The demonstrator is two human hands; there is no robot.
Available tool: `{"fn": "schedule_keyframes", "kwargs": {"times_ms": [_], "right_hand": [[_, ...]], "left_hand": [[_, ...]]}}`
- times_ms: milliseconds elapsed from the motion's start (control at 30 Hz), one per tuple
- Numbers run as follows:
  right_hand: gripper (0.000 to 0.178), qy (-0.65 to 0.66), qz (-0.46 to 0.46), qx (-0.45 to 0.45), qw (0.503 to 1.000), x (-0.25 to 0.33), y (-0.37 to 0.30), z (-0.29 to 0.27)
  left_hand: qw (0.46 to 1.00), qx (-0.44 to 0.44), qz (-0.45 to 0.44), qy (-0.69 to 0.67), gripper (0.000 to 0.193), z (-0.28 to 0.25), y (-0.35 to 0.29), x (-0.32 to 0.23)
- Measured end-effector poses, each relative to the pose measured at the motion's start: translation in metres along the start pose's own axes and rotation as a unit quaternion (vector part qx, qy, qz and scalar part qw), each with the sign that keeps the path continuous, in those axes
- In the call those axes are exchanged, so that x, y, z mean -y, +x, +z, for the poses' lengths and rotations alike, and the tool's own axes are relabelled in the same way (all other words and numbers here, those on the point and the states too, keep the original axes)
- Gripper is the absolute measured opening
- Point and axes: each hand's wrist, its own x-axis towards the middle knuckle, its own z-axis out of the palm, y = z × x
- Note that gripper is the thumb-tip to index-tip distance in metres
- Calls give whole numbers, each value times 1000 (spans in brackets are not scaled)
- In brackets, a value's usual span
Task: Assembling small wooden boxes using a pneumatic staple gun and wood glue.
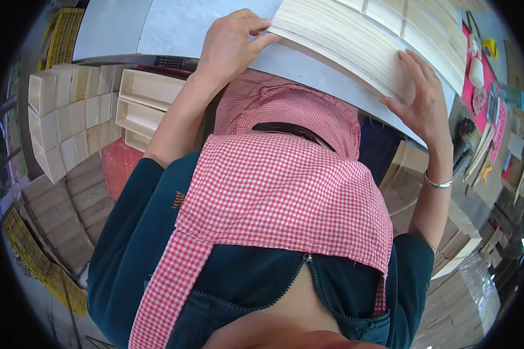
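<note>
A long row of thin, pale wooden strips (337,43), pressed side by side, lies on the light blue-white worktop (186,26). My left hand (233,43), with a ring on one finger, pinches the left end of the row between thumb and fingers. At the other end, my right hand (419,99) holds the row, its fingers over the top and its thumb at the near edge. Just beyond, larger pale wooden pieces (428,38) lie against the strips. Their far ends are cut off by the picture's upper edge.
On the left, pale wooden boxes (70,110) are stacked beside open wooden trays (148,90). Yellow crates (64,38) stand further out. To the right, a cluttered side table (483,110) carries a white bottle (476,72) and tools. Plastic-wrapped wood (457,296) sits low on the right.
</note>
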Motion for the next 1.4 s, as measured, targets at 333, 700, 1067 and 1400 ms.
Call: {"fn": "schedule_keyframes", "kwargs": {"times_ms": [333, 700, 1067, 1400], "right_hand": [[92, -15, 1, 24, 1000, -5, -3, 8], [67, -7, 23, -103, 994, -5, -35, 5], [5, 164, 210, -157, 951, 18, -79, 26], [4, 206, 173, -142, 953, 10, -75, 22]], "left_hand": [[999, 8, 16, 37, 24, -3, -3, -3], [999, 4, 49, 20, 26, -1, -3, 3], [998, 16, 63, 11, 23, -5, 1, 1], [997, -8, 43, 61, 39, 6, -9, -2]]}}
